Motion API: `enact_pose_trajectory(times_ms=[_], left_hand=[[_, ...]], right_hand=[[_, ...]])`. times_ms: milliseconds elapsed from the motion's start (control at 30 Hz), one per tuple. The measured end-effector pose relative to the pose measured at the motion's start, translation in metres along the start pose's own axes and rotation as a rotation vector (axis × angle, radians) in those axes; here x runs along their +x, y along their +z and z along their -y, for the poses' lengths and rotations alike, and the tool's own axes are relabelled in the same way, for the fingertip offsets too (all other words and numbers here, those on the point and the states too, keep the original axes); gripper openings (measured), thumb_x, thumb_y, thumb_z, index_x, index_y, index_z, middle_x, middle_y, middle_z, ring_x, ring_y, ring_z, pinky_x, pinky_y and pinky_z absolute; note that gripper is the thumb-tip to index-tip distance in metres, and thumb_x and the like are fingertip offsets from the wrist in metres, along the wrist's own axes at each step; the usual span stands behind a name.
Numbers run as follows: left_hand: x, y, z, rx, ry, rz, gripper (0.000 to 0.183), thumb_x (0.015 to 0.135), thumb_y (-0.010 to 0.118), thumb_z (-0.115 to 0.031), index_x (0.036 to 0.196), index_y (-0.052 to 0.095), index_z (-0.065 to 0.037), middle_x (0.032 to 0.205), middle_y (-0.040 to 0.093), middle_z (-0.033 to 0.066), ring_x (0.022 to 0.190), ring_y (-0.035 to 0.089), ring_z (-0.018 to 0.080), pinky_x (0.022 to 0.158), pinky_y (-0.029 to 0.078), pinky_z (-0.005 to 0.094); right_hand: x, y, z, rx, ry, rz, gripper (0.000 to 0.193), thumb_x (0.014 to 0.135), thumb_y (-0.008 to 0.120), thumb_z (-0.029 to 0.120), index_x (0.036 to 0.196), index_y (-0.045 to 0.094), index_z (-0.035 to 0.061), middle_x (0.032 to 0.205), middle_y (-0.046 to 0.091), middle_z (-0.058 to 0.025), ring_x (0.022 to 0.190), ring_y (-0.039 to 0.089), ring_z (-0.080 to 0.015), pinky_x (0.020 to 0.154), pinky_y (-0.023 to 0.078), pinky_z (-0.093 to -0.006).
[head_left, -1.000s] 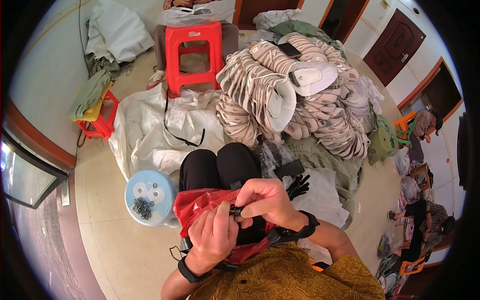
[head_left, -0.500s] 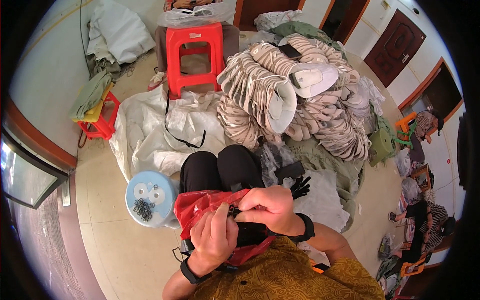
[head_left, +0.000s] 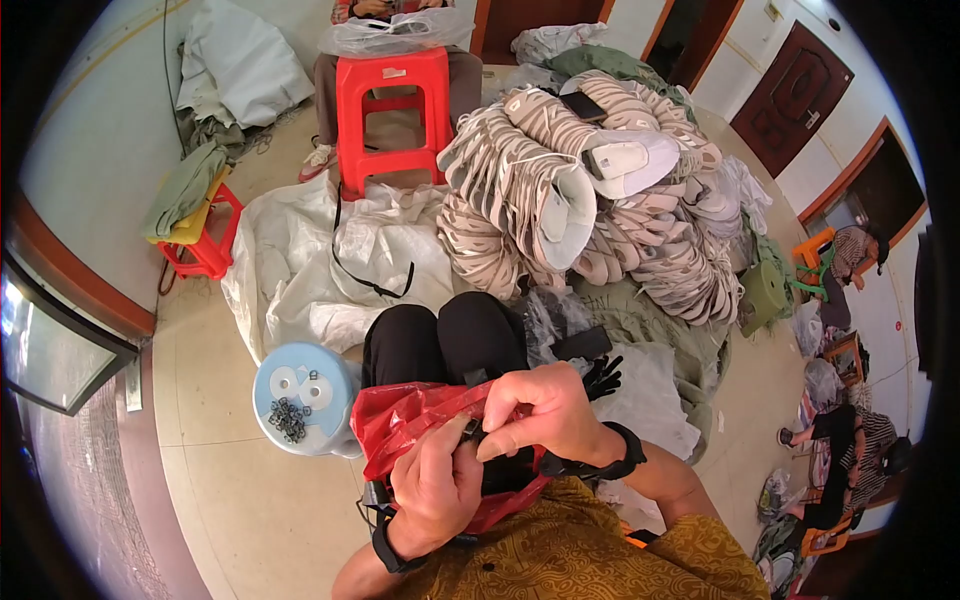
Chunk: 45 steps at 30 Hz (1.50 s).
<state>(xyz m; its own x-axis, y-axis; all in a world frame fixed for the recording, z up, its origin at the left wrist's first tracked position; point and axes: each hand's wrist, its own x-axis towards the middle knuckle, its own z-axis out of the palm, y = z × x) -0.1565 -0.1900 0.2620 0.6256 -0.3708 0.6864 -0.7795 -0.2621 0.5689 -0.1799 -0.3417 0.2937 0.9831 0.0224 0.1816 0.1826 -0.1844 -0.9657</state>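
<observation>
Bundled beige shoe-shaped pieces [head_left: 590,190] make a broad heap ahead, right of a crumpled white sheet [head_left: 290,260]; a tall red stool [head_left: 395,75] stands at the sheet's far edge. Nearer, black-trousered legs [head_left: 445,340] point ahead, and a pale blue stool [head_left: 305,355] stands just left of them. Red plastic [head_left: 390,425] covers the lap, spreading beneath and beyond both hands. The right hand [head_left: 545,410] arches in from the right, its forearm slanting up and leftward, index finger and thumb curved down toward each other; whether they clamp anything I cannot tell. The left hand [head_left: 435,480] rises from below, knuckles up, fingers curled, thumb and index finger pinched on a small dark piece [head_left: 473,430]. A black glove [head_left: 603,378] lies past the right hand, and small dark rings [head_left: 288,420] cluster on the blue stool. The dark piece sits over the red plastic, between both hands' fingertips, which block most of it, so its long axis and pointing direction cannot be told
</observation>
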Motion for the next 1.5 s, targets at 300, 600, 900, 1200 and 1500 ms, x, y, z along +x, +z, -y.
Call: enact_pose_trajectory(times_ms=[300,600,900,1200,1500], left_hand=[[0.001,-0.001,-0.003,-0.165,-0.163,-0.039,0.019,0.070,0.052,0.007,0.088,0.054,0.001,0.074,0.059,0.0124,0.060,0.058,0.0238,0.057,0.046,0.0285],[0.008,-0.009,0.005,-0.234,0.029,0.090,0.025,0.068,0.056,0.010,0.091,0.049,0.005,0.066,0.055,0.0141,0.054,0.057,0.0265,0.049,0.046,0.0310],[0.002,-0.004,-0.002,-0.202,-0.003,0.060,0.025,0.066,0.057,0.009,0.089,0.050,0.004,0.069,0.057,0.0140,0.055,0.058,0.0271,0.050,0.046,0.0311],[-0.001,-0.005,-0.008,-0.288,-0.163,0.113,0.020,0.069,0.058,0.006,0.087,0.051,0.002,0.067,0.057,0.0123,0.054,0.057,0.0250,0.050,0.045,0.0295],[-0.003,-0.002,-0.010,-0.433,-0.226,0.148,0.016,0.072,0.059,0.003,0.086,0.051,0.000,0.063,0.056,0.0099,0.050,0.055,0.0206,0.047,0.043,0.0266]], right_hand=[[0.001,0.002,-0.001,0.014,-0.093,0.039,0.026,0.055,0.077,0.002,0.064,0.053,0.0008,0.062,0.057,-0.0052,0.056,0.052,-0.0095,0.048,0.039,-0.0206],[0.001,0.000,0.015,0.325,0.308,0.005,0.027,0.053,0.078,0.003,0.073,0.060,0.0014,0.061,0.057,-0.0014,0.057,0.050,-0.0033,0.047,0.037,-0.0171],[-0.001,-0.005,0.009,-0.149,-0.159,0.027,0.028,0.055,0.079,0.015,0.072,0.061,0.0016,0.064,0.062,-0.0037,0.050,0.055,-0.0095,0.043,0.039,-0.0189],[0.004,-0.012,0.018,0.068,0.274,0.156,0.025,0.057,0.078,0.010,0.070,0.057,0.0025,0.059,0.056,0.0009,0.051,0.049,-0.0036,0.045,0.037,-0.0181],[0.003,-0.016,0.020,0.216,0.347,0.212,0.022,0.063,0.074,0.010,0.065,0.053,0.0019,0.060,0.054,-0.0002,0.050,0.047,-0.0041,0.044,0.035,-0.0193]])
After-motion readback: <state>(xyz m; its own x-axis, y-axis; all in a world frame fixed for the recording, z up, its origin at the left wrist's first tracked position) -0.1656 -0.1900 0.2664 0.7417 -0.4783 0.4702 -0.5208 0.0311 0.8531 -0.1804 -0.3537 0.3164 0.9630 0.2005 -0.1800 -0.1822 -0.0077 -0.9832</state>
